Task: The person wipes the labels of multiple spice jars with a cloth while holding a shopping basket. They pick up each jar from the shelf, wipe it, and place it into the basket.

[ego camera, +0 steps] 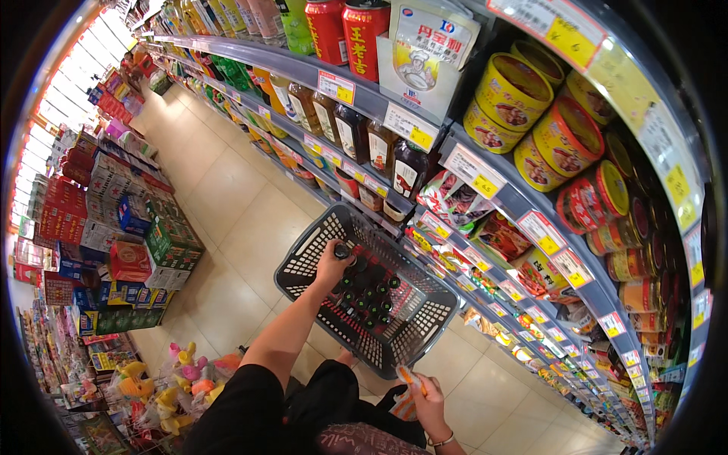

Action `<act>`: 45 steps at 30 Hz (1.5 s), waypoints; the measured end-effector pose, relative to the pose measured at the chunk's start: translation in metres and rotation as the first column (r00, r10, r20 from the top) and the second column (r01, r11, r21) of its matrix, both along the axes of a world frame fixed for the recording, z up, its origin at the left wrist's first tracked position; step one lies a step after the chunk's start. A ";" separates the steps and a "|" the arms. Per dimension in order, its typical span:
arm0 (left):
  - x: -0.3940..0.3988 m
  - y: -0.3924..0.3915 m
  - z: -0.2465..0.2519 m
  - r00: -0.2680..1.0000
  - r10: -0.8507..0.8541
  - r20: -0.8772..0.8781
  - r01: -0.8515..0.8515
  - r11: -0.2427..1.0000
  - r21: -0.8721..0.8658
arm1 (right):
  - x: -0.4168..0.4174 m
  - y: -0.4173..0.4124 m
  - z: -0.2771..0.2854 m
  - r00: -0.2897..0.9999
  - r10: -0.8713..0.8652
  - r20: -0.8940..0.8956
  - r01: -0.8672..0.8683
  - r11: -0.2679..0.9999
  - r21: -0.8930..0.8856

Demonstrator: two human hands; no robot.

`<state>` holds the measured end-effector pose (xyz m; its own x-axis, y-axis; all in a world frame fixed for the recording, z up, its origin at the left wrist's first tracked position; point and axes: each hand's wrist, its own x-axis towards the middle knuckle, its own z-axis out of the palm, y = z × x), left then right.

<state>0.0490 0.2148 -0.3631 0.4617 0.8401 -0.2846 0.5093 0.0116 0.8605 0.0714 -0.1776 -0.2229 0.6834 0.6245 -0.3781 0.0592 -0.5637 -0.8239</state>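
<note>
My left hand (331,266) is over the left part of a dark plastic shopping basket (418,357), its fingers around the dark cap of a bottle (342,251). Several dark-capped bottles (368,293) with green marks on their caps stand together inside the basket. Just outside the basket's lower right corner, my right hand (429,401) grips a striped orange and white cloth (407,406), which hangs partly below the fingers.
Long store shelves (375,94) with bottles, cans, jars and packets run close along the basket's far side. Stacked drink cartons (170,233) stand at the left across the tiled aisle (244,199). Bagged plush toys (165,392) are at the lower left.
</note>
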 end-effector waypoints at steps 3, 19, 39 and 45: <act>0.018 0.019 -0.072 1.000 -0.004 -0.001 0.004 0.999 -0.038 | 0.001 -0.002 -0.013 0.999 0.003 -0.047 -0.007 0.996 -0.085; 0.048 0.011 -0.132 0.897 -0.291 -0.332 0.334 0.939 0.080 | -0.017 -0.023 -0.060 0.868 -0.207 -0.451 0.261 0.963 0.061; -0.041 -0.033 0.085 0.972 -0.175 0.155 0.216 0.926 -0.310 | 0.034 -0.019 0.069 0.988 -0.051 0.148 0.025 0.985 0.172; 0.046 -0.080 0.363 0.744 -0.535 0.399 0.522 0.839 0.152 | 0.059 -0.041 0.091 0.973 -0.081 0.215 0.032 0.975 0.219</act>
<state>0.0949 0.1351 -0.0005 0.9007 0.4309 0.0551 0.0265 -0.1811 0.9831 0.1300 -0.2181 -0.1320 0.7714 0.6318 -0.0760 0.2270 -0.3848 -0.8947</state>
